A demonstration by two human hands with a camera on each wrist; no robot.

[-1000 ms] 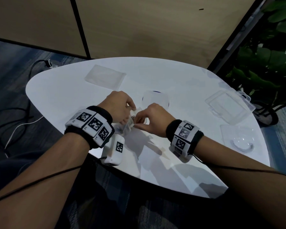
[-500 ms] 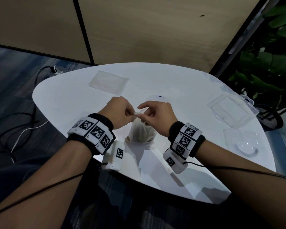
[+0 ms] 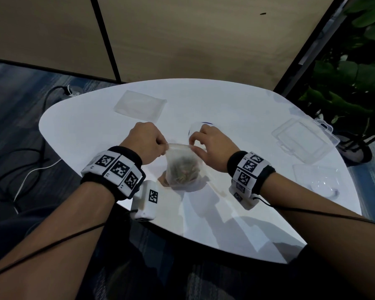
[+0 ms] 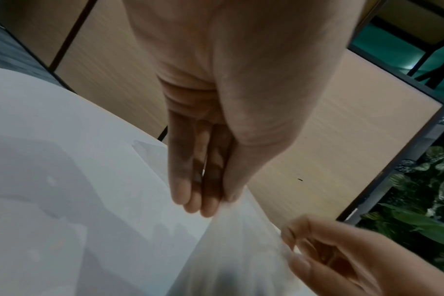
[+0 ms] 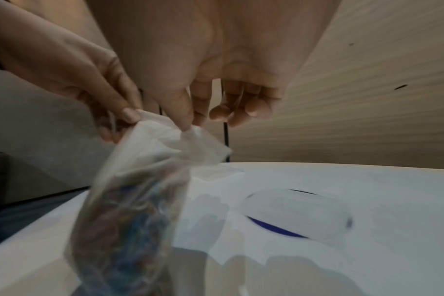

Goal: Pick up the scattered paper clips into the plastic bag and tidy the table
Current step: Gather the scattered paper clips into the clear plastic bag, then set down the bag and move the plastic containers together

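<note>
Above the near edge of the white table (image 3: 78, 128), the left hand (image 3: 146, 142) and right hand (image 3: 212, 147) each pinch a top corner of the plastic bag (image 3: 182, 167), heavy with paper clips (image 3: 185, 169). Should either pinch slip, the mouth could tip and spill them. Beyond the bag lies a clear round lid (image 5: 295, 210).

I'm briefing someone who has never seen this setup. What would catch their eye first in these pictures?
First, the plastic bag at the table's middle, pinched by its top edge between the left hand and right hand, with a dark tangle of paper clips inside. Then the checkered marker bands on both wrists, and the clear plastic case lying at the right of the white table.
</note>
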